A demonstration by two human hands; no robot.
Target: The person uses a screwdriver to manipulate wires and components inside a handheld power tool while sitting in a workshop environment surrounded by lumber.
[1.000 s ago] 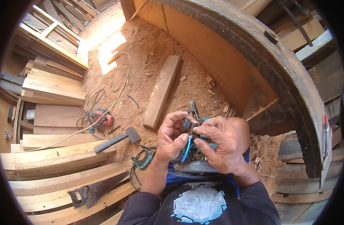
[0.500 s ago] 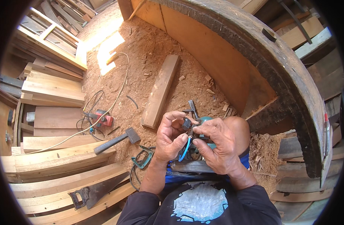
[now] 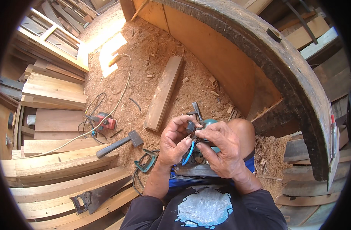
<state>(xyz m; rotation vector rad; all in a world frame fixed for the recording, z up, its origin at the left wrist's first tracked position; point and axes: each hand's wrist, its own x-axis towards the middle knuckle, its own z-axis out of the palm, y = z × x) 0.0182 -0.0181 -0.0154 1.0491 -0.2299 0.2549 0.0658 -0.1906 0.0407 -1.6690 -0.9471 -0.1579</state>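
Just above my lap, my left hand (image 3: pixel 173 142) is closed around a small black part (image 3: pixel 190 127), with its index finger and thumb curled round. A short blue wire (image 3: pixel 188 155) runs down from between the fingers. My right hand (image 3: pixel 223 147) pinches at the same spot, thumb and index finger close together against the dark pieces; what lies exactly between them is too small to make out. Below and behind both hands sits a teal power tool (image 3: pixel 210 122) with a grey metal plate (image 3: pixel 195 170), mostly hidden by the hands. A black lever-like piece (image 3: pixel 197 110) sticks up beyond them.
A hammer (image 3: pixel 123 143), a teal tool housing (image 3: pixel 146 163), a red power tool (image 3: pixel 106 121) with cords and a handsaw (image 3: pixel 95 198) lie to the left, near stacked boards (image 3: pixel 60 153). Ahead rests a plank (image 3: pixel 166 92) on sawdust. A large curved wooden piece (image 3: pixel 298 73) arches at right.
My right index finger and thumb shift very slightly against the small dark pieces. Both hands otherwise keep their place and grip.
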